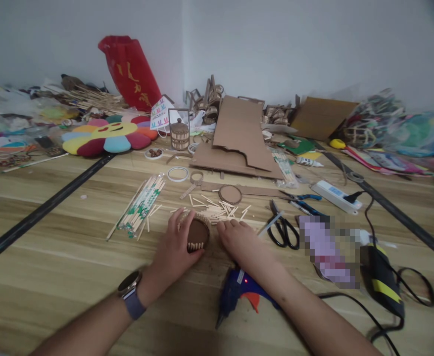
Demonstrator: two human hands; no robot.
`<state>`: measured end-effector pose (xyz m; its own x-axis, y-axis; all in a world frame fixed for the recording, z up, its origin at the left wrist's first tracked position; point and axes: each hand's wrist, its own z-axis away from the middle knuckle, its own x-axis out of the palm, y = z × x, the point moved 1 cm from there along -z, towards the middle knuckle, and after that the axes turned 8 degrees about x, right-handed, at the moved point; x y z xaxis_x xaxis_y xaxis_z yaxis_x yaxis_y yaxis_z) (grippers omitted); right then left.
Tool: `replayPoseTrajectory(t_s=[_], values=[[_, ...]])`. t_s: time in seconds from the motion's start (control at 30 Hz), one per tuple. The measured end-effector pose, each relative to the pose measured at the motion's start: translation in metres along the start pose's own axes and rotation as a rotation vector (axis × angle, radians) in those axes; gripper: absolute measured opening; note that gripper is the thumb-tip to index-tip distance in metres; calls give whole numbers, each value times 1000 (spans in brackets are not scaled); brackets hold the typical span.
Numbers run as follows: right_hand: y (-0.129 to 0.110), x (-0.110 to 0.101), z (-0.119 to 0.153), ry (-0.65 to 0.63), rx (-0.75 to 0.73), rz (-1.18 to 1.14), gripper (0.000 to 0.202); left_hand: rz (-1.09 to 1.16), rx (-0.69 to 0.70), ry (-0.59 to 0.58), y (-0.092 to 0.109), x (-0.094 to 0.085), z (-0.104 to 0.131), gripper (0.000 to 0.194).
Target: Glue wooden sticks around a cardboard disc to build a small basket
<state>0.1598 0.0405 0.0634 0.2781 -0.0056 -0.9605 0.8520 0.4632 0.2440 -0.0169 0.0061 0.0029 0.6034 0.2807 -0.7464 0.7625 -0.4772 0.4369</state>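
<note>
My left hand (177, 240) is wrapped round a small round cardboard tub (199, 231) with short wooden sticks set side by side around its wall. My right hand (239, 240) lies just right of the tub, at the near edge of a loose pile of short wooden sticks (220, 210). Its fingers are bent down and pressed together; their tips are hidden, so anything between them does not show. Under my right forearm lies a blue glue gun (231, 291) with an orange trigger and a lit red light. A cardboard disc (230, 194) with a rim sits behind the pile.
Bagged sticks (140, 205) lie to the left. Black scissors (284, 230), blue-handled pliers (304, 198) and a white power strip (335, 196) are at right, with black cords nearby. Cardboard sheets (239, 133), a finished lidded barrel (180, 134) and a flower cushion (115, 136) stand behind.
</note>
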Motion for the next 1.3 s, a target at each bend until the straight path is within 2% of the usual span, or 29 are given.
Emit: replayPoseTrajectory(t_s=[0.2,0.37,0.5,0.8,1.3], values=[[14,-4,2,-18,19,-81,21,7,-6,3,1,-1,-1,104],[30,-20,9,-48,-72,-530,20,7,-10,-17,1,-1,-1,102],[23,-18,9,-61,-210,-730,22,10,-8,-15,0,-1,-1,103],[6,8,-4,31,-209,-835,21,33,-25,-20,-1,-1,-1,100],[0,14,-7,40,-225,-770,15,58,-13,-12,-3,0,0,103]])
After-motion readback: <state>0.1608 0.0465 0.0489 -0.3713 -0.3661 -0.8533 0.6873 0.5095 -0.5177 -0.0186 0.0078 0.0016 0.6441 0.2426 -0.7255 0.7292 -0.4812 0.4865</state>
